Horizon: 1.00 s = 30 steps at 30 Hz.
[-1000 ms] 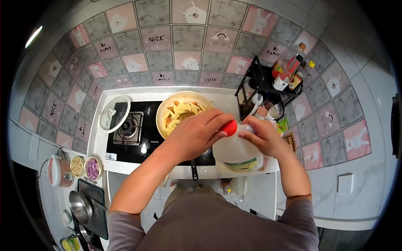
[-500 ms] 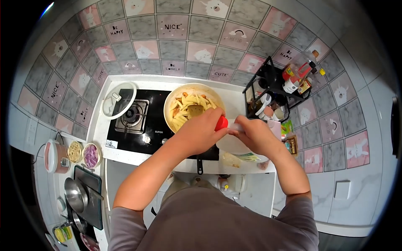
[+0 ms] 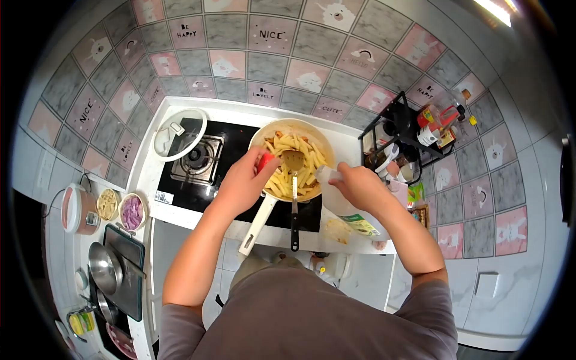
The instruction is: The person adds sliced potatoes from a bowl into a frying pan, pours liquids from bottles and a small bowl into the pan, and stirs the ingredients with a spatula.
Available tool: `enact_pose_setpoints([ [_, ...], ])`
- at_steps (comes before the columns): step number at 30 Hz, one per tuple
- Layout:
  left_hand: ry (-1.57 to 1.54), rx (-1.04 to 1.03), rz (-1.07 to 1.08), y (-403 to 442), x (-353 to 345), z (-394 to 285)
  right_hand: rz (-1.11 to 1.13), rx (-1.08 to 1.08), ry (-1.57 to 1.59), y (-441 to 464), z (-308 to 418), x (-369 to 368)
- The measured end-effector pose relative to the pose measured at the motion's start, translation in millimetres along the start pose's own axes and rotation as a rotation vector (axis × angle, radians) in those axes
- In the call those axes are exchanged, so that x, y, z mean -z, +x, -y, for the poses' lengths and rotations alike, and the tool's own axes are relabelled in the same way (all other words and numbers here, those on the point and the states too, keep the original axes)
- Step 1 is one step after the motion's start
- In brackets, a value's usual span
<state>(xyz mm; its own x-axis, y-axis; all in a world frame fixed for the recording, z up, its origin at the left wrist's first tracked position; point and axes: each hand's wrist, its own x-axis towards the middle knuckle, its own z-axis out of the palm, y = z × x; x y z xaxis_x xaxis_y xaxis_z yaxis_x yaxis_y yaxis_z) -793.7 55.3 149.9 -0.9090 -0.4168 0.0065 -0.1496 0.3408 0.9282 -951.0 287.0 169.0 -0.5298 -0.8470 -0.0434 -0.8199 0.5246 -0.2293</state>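
Note:
Pinched in my left hand (image 3: pixel 245 180) is a red cap (image 3: pixel 266 161), held over the left edge of a cream pan (image 3: pixel 324 139). My right hand (image 3: pixel 357 187) grips the neck of a large translucent jug (image 3: pixel 343 207), which tilts toward the pan with its mouth near the pan's right rim. Pale yellow strips of food (image 3: pixel 307 157) fill the pan. A slotted spatula (image 3: pixel 294 161) rests in them, its black handle crossing the near rim.
A glass lid (image 3: pixel 198 135) lies by the left burner (image 3: pixel 197 157). At the right stands a black rack (image 3: pixel 393 123) with bottles (image 3: pixel 441 123). Bowls (image 3: pixel 132 212), a tub (image 3: pixel 75 209) and a steel pan (image 3: pixel 103 268) are on the left counter.
My left hand has moved left with the red cap, away from the jug's mouth. The jug now leans toward the pan. The view has shifted, showing more of the pan and spatula.

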Motion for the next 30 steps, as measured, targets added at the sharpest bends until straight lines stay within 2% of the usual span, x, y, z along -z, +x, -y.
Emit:
enact_pose_setpoints([
  [11,-0.312,0.228,0.01,-75,16,103,0.221,-0.11,-0.2,57,-22,-40],
  [22,-0.374,0.25,0.006,-88,16,114,0.377,-0.18,-0.315,91,-22,-58],
  [25,-0.384,0.217,0.024,-84,17,112,0.379,-0.255,-0.307,100,-13,-53],
  [28,-0.399,0.276,0.07,-82,18,104,0.341,-0.255,-0.272,94,-22,-50],
  [30,-0.336,0.216,0.052,-78,15,107,0.349,-0.257,-0.264,88,-28,-52],
])
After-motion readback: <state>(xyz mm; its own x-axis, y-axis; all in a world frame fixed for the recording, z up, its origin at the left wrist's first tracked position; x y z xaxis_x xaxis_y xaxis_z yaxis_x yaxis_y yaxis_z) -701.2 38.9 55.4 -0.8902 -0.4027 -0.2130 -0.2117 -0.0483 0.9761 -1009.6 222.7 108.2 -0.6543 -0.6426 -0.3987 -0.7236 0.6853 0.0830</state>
